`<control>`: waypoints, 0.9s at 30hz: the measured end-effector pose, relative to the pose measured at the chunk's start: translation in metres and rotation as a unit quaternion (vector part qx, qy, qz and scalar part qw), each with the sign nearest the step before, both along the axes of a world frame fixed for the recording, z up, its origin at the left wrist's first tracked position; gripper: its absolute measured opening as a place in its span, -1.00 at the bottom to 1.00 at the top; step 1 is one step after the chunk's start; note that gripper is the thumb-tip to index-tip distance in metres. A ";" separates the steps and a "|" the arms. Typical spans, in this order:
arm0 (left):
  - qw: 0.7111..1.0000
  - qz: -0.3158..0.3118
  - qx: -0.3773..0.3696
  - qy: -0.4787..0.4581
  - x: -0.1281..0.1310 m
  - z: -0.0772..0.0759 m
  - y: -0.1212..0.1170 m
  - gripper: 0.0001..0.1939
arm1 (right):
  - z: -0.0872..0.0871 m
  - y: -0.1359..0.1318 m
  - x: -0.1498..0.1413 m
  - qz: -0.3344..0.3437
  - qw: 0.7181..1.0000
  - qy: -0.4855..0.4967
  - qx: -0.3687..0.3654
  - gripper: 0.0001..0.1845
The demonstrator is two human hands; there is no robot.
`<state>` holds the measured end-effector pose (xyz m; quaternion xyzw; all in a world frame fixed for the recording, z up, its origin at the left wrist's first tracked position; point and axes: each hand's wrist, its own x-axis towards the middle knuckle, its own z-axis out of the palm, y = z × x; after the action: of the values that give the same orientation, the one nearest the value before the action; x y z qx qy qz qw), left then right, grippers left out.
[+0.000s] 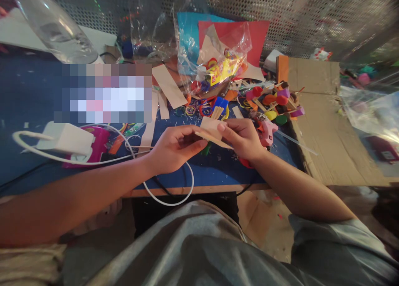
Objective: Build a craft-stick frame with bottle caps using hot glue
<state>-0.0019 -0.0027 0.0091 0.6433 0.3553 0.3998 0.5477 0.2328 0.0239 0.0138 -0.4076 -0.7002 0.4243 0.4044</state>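
In the head view, a beige card piece (212,129) is near the middle of the frame, between the two hands and held by both of them. It seems to be folded, or it is two pieces together; I cannot tell which. The left hand (176,150) pinches its left end between thumb and fingers. The right hand (241,137) grips its right part, with the thumb flat on the face and the fingers behind.

The left forearm (93,196) enters from the lower left edge and lies almost level, rising slightly toward the centre. The right forearm (299,184) comes from the lower right, more steeply, out of a grey sleeve (336,240).

Counting the things around: one clear bottle (59,32) at upper left, one white adapter (65,139) at middle left, one blue sheet (188,36) and one red sheet (260,34) at upper centre, and three pale strips (170,86) left of centre. Just beside the right hand there is one pink glue gun (268,131). One large cardboard sheet (333,132) lies on the right side of the frame.
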 end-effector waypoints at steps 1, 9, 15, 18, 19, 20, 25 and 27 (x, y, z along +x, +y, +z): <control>1.000 0.013 -0.008 -0.006 0.001 -0.002 0.001 -0.60 | 0.000 0.001 0.000 -0.008 1.000 0.002 -0.005 -0.13; 0.990 0.040 -0.109 -0.078 0.003 -0.010 0.010 -0.54 | -0.012 0.005 0.003 -0.064 0.994 0.091 -0.013 -0.26; 0.987 0.040 -0.134 -0.077 0.004 -0.011 0.010 -0.54 | -0.011 -0.004 0.005 -0.018 0.995 0.083 0.060 -0.45; 0.990 0.035 -0.124 -0.066 0.004 -0.013 0.009 -0.53 | -0.011 -0.005 0.007 -0.009 0.994 0.054 0.099 -0.45; 0.990 0.034 -0.121 -0.061 0.004 -0.013 0.009 -0.53 | -0.011 -0.005 0.007 -0.009 0.993 0.046 0.111 -0.46; 0.991 0.033 -0.119 -0.058 0.004 -0.013 0.009 -0.53 | -0.011 -0.005 0.007 -0.010 0.992 0.039 0.122 -0.47; 0.992 0.027 -0.115 -0.048 0.004 -0.012 0.009 -0.53 | -0.011 -0.004 0.008 -0.022 0.987 0.018 0.160 -0.54; 0.992 0.023 -0.112 -0.048 0.004 -0.013 0.010 -0.52 | -0.011 -0.004 0.008 -0.023 0.984 0.020 0.176 -0.58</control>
<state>0.0020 0.0071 -0.0035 0.5499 0.3853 0.4005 0.6235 0.2404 0.0200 0.0026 -0.3379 -0.7461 0.2932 0.4931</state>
